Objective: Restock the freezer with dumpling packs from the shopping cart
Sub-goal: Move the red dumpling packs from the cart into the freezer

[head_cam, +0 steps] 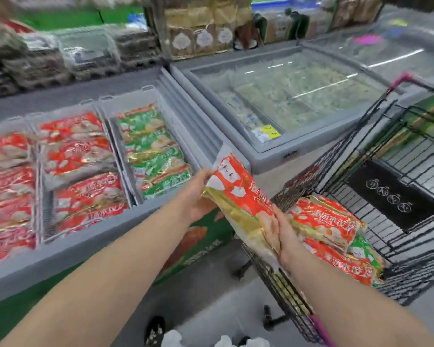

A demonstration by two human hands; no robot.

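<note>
An open chest freezer (60,256) is seen at the left, divided into wire baskets. The left and middle baskets are filled with red dumpling packs (78,151), and the basket at the freezer's right end is filled with green dumpling packs (156,156).

The left arm is stretched forward across the freezer's front right corner. The left hand (198,194) is closed on the upper left edge of a red and gold dumpling pack (238,194), with the palm turned towards the pack. The pack is held tilted in the air between the freezer's right corner and the cart, above the cart's near left edge.

The right arm is extended at a slant from the lower right. The right hand (286,236) grips the pack's lower part, with the fingers laid over its printed face.

Just right of that hand, more red packs (328,226) are stacked in the near left corner of the black wire shopping cart (386,151). Behind the cart, a glass-lidded freezer (268,156) is seen closed.
</note>
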